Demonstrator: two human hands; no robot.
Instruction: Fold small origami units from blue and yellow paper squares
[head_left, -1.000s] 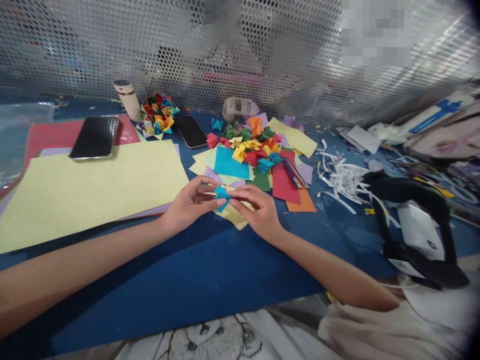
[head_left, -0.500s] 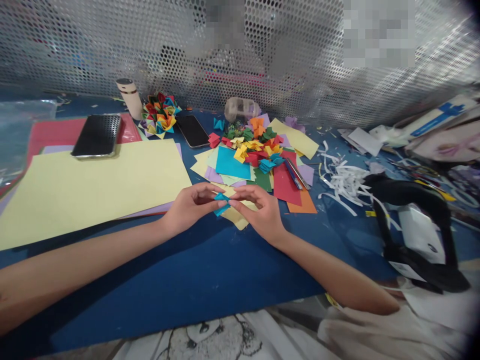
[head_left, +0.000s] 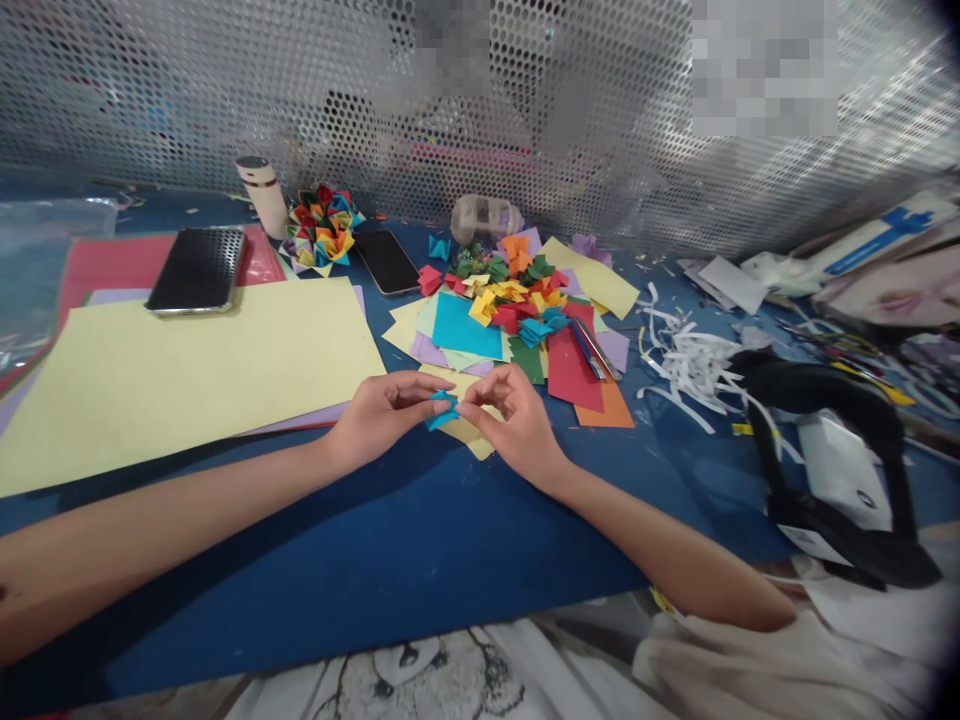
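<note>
A small blue folded paper piece (head_left: 442, 411) is pinched between my two hands, just above the blue table (head_left: 420, 560). My left hand (head_left: 386, 412) grips it from the left between thumb and fingers. On the other side, the thumb and fingertips of my right hand (head_left: 514, 420) close on its right edge. Beneath lies a pale yellow paper sheet (head_left: 480, 443), partly covered by the hands. Just beyond are a flat blue paper square (head_left: 466, 327) and a heap of folded paper pieces (head_left: 517, 285) in several colours.
Large yellow sheets (head_left: 202, 370) with a phone (head_left: 196, 270) on top lie left. Behind stand a white bottle (head_left: 262, 195), a paper ball (head_left: 321, 230) and another phone (head_left: 386, 262). Rightward are pens (head_left: 594, 348), paper strips (head_left: 686, 355) and a black headset-like item (head_left: 825, 390).
My right fingers have curled and shifted slightly, while the blue folded piece has turned a little between the hands. My left hand keeps its pinch.
</note>
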